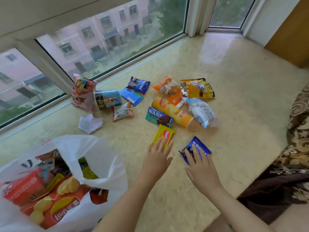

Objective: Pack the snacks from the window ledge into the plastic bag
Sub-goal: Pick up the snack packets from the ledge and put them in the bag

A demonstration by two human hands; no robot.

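Reaching with both hands at once here: the left hand (158,154) lies flat with fingers spread on the near end of a yellow wafer packet (164,136), and the right hand (199,162) is spread the same way over a blue cookie packet (195,148). Neither has closed around anything yet, just palms and fingers resting on top.

Both packets sit on the window ledge (234,114), nearest of the whole pile, with the plastic bag (93,154) open just off to the left and already holding a chip bag (56,203) and other stuff.

My guess is these 2 are super light, thin foil wrappers, slick and crinkly, and the contents probably crumble if squeezed hard. I'd pinch them by the long edges or slide a thumb under the near end, not crush the middle.

The yellow one's long axis runs away from the person toward the window, slightly tilted right. The blue one lies more diagonally, long axis going from near-left to far-right.
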